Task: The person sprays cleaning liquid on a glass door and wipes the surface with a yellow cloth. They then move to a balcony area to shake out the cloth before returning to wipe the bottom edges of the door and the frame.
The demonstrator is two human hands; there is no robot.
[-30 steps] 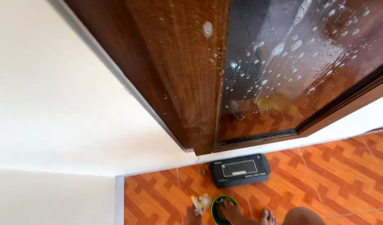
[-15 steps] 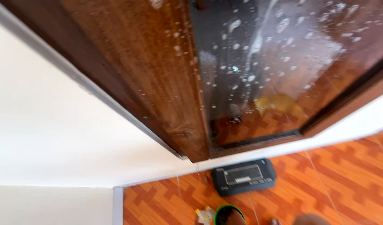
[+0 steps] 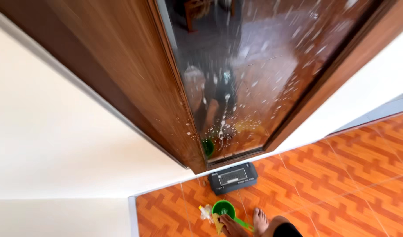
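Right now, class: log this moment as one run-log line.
hand: at green bowl rim, holding yellow cloth | floor: orange tiles | door glass: soap-spattered

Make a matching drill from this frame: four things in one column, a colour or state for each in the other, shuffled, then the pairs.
1. cup
2. glass pane
3. flat box
4. floor tiles

a. dark, lying by the wall
b. orange zigzag pattern
c. green, on the floor
d. spattered with white suds

Pairs: 1-c, 2-d, 3-a, 4-b
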